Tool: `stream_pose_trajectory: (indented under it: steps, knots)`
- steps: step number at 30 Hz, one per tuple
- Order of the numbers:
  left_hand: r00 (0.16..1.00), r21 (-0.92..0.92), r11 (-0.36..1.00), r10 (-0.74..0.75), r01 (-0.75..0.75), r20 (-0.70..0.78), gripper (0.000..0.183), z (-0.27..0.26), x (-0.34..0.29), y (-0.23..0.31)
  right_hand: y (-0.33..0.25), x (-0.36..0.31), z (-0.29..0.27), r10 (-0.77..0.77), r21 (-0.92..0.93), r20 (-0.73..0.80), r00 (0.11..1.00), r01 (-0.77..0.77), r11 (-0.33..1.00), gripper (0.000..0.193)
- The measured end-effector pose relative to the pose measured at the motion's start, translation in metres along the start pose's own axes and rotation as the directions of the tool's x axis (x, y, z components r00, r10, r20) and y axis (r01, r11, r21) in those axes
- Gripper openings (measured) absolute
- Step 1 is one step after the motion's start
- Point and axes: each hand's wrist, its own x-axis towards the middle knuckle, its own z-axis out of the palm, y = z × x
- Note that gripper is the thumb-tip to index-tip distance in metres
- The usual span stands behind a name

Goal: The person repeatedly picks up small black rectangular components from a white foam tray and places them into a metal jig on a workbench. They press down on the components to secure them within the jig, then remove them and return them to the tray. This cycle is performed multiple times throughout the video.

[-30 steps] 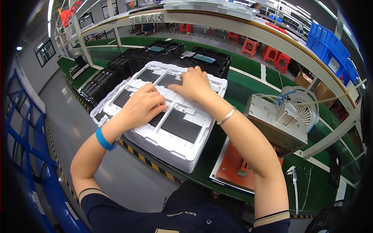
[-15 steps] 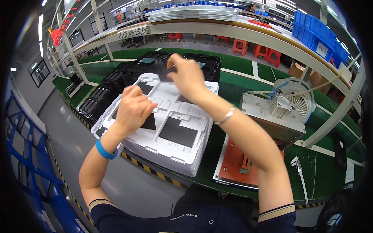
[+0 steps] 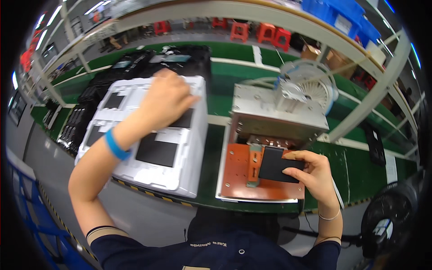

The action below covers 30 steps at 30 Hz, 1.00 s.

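My right hand (image 3: 317, 173) pinches a thin black rectangular panel (image 3: 278, 165) by its right edge, thumb on top. The panel is over the orange plate (image 3: 236, 184) of a metal press fixture (image 3: 279, 108), beside an orange slotted block (image 3: 254, 165); whether it touches the plate I cannot tell. Above the white moulded tray (image 3: 166, 178) on the left hovers my left hand (image 3: 167, 100), its fingers bent and smeared by motion. Several black panels lie in the tray's pockets, one of them a dark panel (image 3: 156, 153) near the front.
Black trays (image 3: 175, 60) are stacked behind the white tray. A clear round reel-like part (image 3: 310, 83) stands behind the fixture. At the lower right is a black fan (image 3: 389, 225). A white shelf frame (image 3: 373, 99) crosses the right, with a blue bin (image 3: 335, 13) above.
My right hand has moved from the far side of the tray to the fixture, bringing a black panel. My left hand still hovers above the tray. The view has swung right.
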Motion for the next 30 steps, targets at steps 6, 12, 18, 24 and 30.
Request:
stream_pose_trajectory:
  steps: [6, 12, 18, 24, 30]
  knots:
    - [0.99, 0.036, 0.999, 0.001, 0.005, -0.144, 0.028, -0.069, -0.004, 0.086, 0.057, -0.02, 0.0, 0.086, -0.342, -0.065, 0.994, -0.104, 0.934, 0.026]
    - [0.996, -0.391, 0.917, 0.089, -0.085, -0.009, 0.034, -0.008, -0.06, 0.202, 0.07, -0.005, 0.025, -0.354, -0.615, -0.03, 0.935, 0.261, 0.744, 0.017]
    - [0.971, -0.542, 0.839, 0.088, 0.048, 0.222, 0.06, 0.062, -0.044, 0.211, 0.083, 0.003, 0.03, -0.372, -0.625, 0.115, 0.921, 0.359, 0.693, 0.029]
    - [0.966, -0.565, 0.822, 0.088, 0.069, 0.245, 0.058, 0.064, -0.044, 0.21, 0.073, 0.007, 0.034, -0.332, -0.686, 0.131, 0.934, 0.327, 0.65, 0.028]
    - [0.967, -0.554, 0.83, 0.086, 0.064, 0.241, 0.06, 0.063, -0.045, 0.21, 0.075, 0.008, 0.034, -0.356, -0.693, 0.108, 0.928, 0.327, 0.642, 0.036]
